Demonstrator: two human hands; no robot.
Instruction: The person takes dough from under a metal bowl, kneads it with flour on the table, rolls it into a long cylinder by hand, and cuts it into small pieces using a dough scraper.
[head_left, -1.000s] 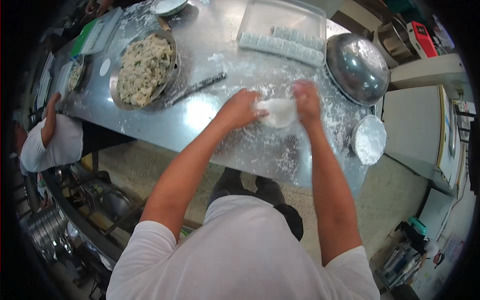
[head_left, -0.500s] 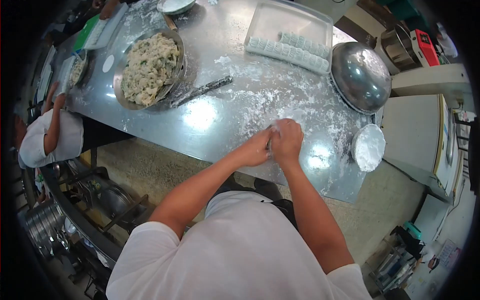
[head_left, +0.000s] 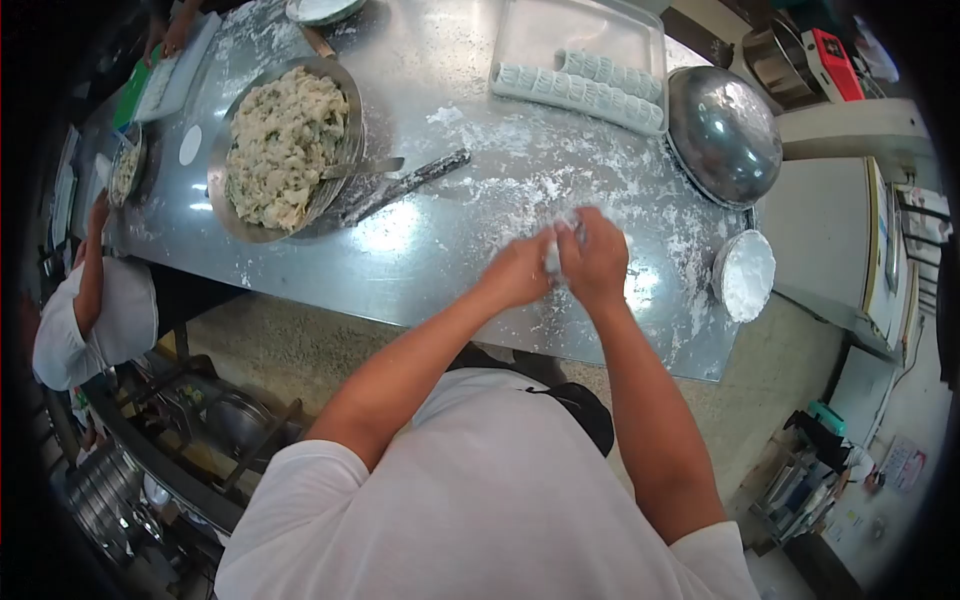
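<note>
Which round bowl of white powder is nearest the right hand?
The round bowl of white powder near the right edge of the shiny metal table; the other powder-filled bowl, at the picture's top edge, sits farther from the right hand.

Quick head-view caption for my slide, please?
Left hand and right hand hold a white piece over a floured metal table; a heaped bowl stands to the left.
</note>
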